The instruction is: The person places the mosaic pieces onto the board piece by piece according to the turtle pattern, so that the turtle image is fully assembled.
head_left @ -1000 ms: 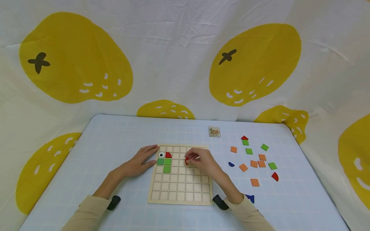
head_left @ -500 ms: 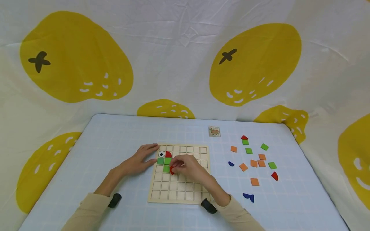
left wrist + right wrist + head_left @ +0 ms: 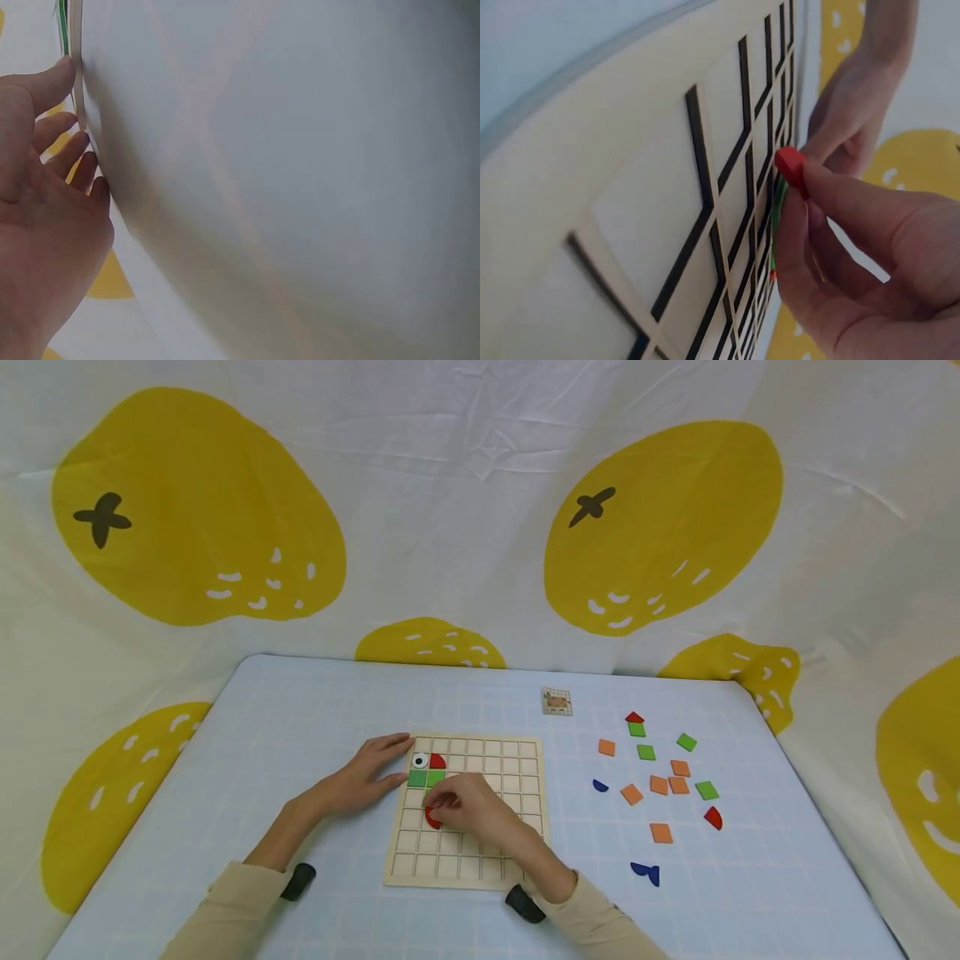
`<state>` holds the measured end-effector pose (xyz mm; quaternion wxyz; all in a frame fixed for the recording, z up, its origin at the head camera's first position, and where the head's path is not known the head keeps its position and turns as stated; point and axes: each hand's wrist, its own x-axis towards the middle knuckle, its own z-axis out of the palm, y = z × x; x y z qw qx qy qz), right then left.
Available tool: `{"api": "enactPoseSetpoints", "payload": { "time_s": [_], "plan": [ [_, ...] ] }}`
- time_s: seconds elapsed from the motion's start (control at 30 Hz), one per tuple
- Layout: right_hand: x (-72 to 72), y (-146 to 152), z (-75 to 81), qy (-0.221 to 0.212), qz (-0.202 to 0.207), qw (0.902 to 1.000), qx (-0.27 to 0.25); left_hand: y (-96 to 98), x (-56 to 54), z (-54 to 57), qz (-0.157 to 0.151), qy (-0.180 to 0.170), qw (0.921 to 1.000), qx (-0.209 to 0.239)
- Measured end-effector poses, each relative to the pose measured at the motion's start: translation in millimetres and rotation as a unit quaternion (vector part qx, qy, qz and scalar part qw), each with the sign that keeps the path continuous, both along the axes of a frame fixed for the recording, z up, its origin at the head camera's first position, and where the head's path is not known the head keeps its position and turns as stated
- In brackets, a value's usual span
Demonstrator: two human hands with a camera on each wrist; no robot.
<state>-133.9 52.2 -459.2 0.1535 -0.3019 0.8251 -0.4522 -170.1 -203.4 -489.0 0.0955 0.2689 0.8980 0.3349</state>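
A wooden grid board (image 3: 517, 785) lies on the table. My right hand (image 3: 476, 810) is over its left half, pinching a small red piece (image 3: 432, 817) between thumb and fingertips. In the right wrist view the red piece (image 3: 791, 166) stands just off the grid; whether it touches is unclear. My left hand (image 3: 365, 777) rests at the board's left edge, fingers extended, with thumb and fingertips against the edge (image 3: 76, 45) in the left wrist view. On the board sit an eye tile (image 3: 420, 761), a red quarter-circle (image 3: 437, 762) and green squares (image 3: 416, 779). My right hand hides the lower green square.
Right of the board lie several loose orange squares (image 3: 662, 833), green squares (image 3: 707, 791), red pieces (image 3: 714, 818) and blue pieces (image 3: 645, 872). A small picture card (image 3: 557, 702) lies behind the board. A lemon-patterned cloth (image 3: 450, 527) hangs behind the table.
My right hand has carried the red piece leftward across the board, then slightly nearer to me, covering the lower green square. My left hand has stayed at the board's edge.
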Motion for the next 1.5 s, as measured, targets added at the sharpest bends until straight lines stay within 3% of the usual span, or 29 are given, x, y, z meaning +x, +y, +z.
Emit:
{"api": "enactPoseSetpoints", "payload": {
  "time_s": [0.23, 1.0, 1.2, 1.5],
  "plan": [
    [4.1, -6.0, -2.0, -0.004, -0.032, 0.9994, 0.012, 0.6, 1.2, 1.6, -0.001, -0.006, 1.0, 0.001],
    [8.7, -7.0, -4.1, 0.038, -0.062, 0.9963, 0.045, 1.1, 1.5, 0.2, 0.0, 0.001, 1.0, 0.006],
    [7.6, 5.5, -1.3, 0.044, -0.064, 0.9961, 0.04, 0.3, 0.5, -4.3, 0.003, 0.002, 1.0, 0.003],
    [-1.2, 42.0, 3.3, 0.081, -0.105, 0.9904, 0.041, 2.5, 2.0, -0.9, 0.01, -0.002, 0.9999, -0.005]
  ]
}}
